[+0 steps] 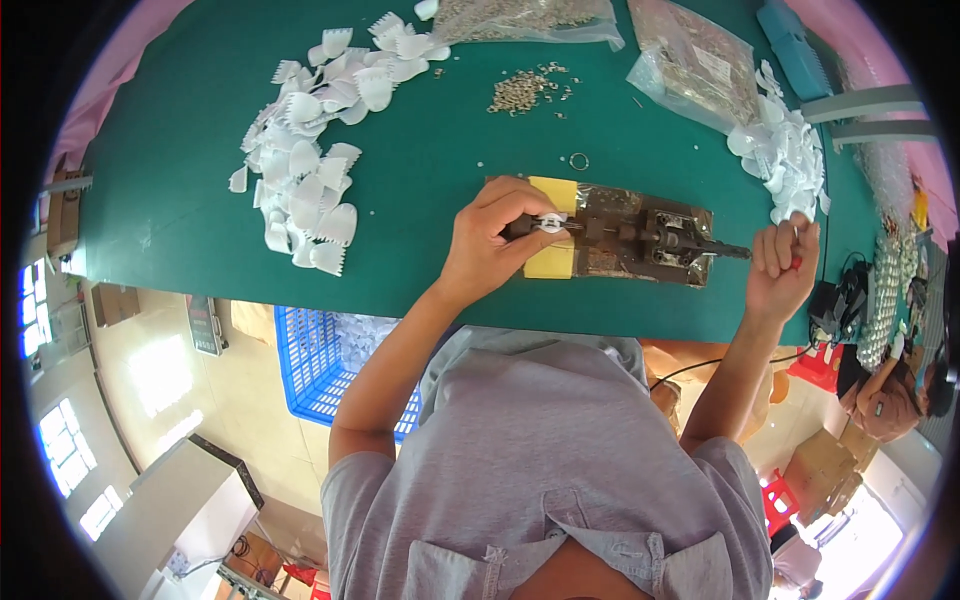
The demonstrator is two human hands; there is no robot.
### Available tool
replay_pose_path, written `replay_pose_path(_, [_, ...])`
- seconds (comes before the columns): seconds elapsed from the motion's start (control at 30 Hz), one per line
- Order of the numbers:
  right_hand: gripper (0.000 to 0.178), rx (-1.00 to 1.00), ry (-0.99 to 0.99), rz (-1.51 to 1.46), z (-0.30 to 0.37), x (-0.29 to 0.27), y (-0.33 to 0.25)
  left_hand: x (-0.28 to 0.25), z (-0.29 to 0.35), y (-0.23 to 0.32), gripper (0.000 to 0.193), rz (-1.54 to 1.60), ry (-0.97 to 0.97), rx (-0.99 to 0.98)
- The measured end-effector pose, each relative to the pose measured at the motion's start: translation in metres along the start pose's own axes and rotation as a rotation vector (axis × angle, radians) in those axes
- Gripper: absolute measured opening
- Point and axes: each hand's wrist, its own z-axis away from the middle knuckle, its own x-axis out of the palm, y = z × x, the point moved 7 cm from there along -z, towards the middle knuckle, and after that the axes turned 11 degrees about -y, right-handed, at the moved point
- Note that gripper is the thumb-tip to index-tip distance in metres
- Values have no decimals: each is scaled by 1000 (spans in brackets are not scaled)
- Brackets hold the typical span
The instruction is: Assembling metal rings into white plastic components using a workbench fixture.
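Note:
A dark metal hand press (610, 235) lies on the green table, its long lever (725, 249) pointing right. At its left end, over a yellow patch (552, 262), my left hand (500, 235) pinches a small white plastic piece (550, 222) between thumb and forefinger. My right hand (782, 265) is closed around the lever's far end, where a bit of red shows between the fingers. Part of the white piece is hidden by my left fingers. A metal ring (579, 161) lies just beyond the press.
White scalloped plastic pieces (305, 170) are heaped at the left, with another pile (785, 160) at the right. Small metal parts (518, 92) lie beyond the press, below clear bags (700, 60) of more. A blue basket (300, 375) stands under the table's near edge. Black cables (845, 295) lie at right.

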Motion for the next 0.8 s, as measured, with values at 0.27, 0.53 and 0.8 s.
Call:
replay_pose_path(0.27, [20, 182, 32, -580, 24, -63, 37, -89, 59, 48, 29, 412, 7, 66])
replay_pose_path(0.53, [19, 245, 146, -603, 27, -89, 52, -190, 113, 31, 34, -432, 285, -519])
replay_pose_path(0.8, [24, 186, 386, 797, 20, -72, 14, -176, -33, -40, 41, -1224, -149, 2])
